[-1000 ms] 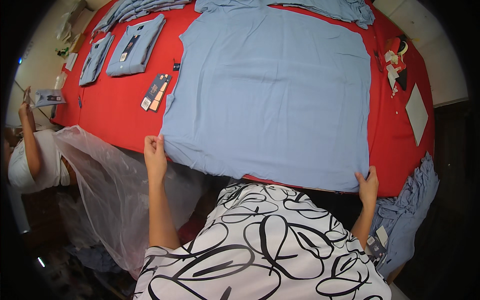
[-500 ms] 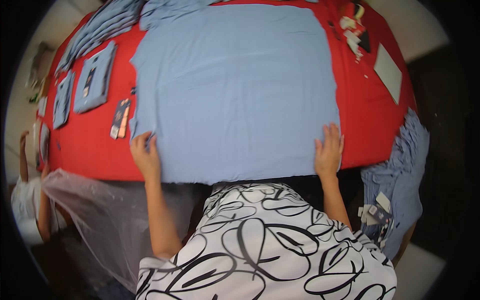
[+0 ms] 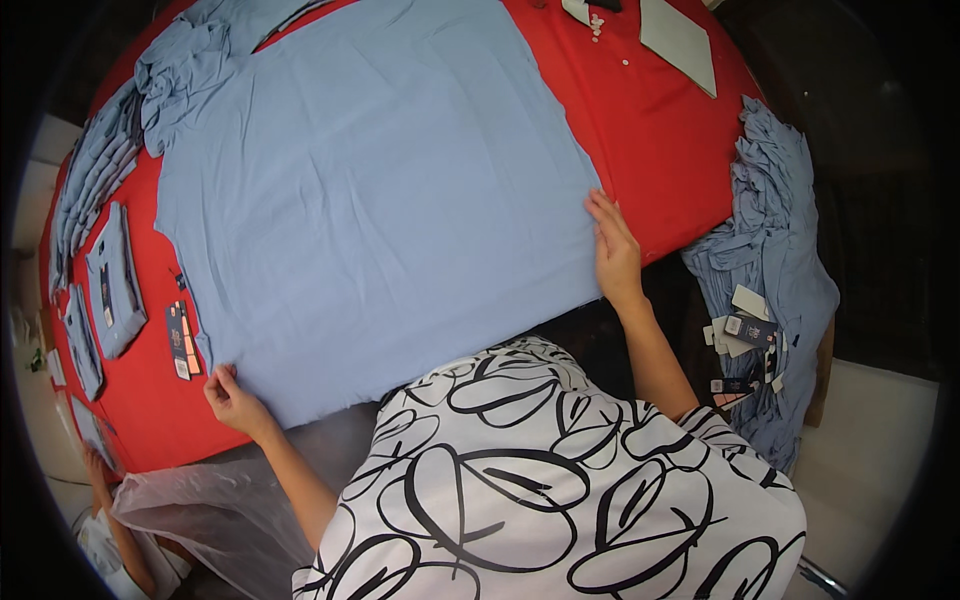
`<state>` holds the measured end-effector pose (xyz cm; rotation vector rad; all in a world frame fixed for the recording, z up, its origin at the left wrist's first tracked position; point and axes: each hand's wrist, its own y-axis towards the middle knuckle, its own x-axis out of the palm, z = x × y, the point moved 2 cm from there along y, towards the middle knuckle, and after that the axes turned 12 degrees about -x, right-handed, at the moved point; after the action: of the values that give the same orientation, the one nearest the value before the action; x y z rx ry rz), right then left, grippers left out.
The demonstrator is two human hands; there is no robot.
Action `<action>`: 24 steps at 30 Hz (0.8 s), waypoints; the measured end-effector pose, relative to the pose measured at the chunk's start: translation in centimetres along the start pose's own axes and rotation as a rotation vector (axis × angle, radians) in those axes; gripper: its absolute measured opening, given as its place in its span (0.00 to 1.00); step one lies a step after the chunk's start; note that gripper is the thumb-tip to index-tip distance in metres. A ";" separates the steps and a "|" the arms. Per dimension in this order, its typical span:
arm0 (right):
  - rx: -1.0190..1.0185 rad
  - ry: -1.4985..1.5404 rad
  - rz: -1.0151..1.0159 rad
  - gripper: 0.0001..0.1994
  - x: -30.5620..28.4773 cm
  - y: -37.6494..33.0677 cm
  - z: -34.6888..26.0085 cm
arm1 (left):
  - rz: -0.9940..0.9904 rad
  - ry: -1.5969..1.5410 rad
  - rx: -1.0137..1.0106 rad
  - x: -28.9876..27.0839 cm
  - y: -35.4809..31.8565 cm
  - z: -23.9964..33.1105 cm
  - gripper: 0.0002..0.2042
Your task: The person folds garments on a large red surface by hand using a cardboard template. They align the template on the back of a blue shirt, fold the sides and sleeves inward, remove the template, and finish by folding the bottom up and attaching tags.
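A light blue garment (image 3: pixel 390 215) is spread out flat, with its near edge along the table's front. At its near left corner, my left hand (image 3: pixel 238 405) is closed, thumb and fingers pinched on the fabric's edge. My right hand (image 3: pixel 617 250) rests against the right edge with its fingers stretched out, holding nothing. Just left of the garment lies a dark and orange hang tag (image 3: pixel 183 340) on the red cloth.
Folded blue garments (image 3: pixel 118 285) and a layered stack (image 3: pixel 95 180) occupy the red table's (image 3: pixel 660 150) left side. A white card (image 3: pixel 678 42) lies far right. Blue clothes with tags (image 3: pixel 770 250) hang at the right. Clear plastic (image 3: pixel 215 505) and another person's arm (image 3: pixel 130 545) show lower left.
The view has turned, so the garment sits further left and slanted. My left hand has closed at its near left corner; the right hand still lies along the right edge.
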<state>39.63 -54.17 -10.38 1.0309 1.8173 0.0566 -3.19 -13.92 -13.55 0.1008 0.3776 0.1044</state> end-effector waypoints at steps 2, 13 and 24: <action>-0.002 -0.056 -0.008 0.16 0.1 -0.3 -0.1 | 0.028 0.013 0.000 -0.1 0.3 0.1 0.11; 0.791 0.094 -0.802 0.14 -10.3 1.8 1.9 | -0.100 0.681 0.241 0.9 0.2 4.2 0.08; 1.186 0.867 -0.241 0.11 -4.0 -10.3 -0.1 | -0.004 0.720 0.367 2.5 0.5 3.8 0.10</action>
<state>33.67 -63.30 -12.18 1.7226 2.8341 -0.9623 0.50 -13.41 -10.84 0.4297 1.1156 0.0636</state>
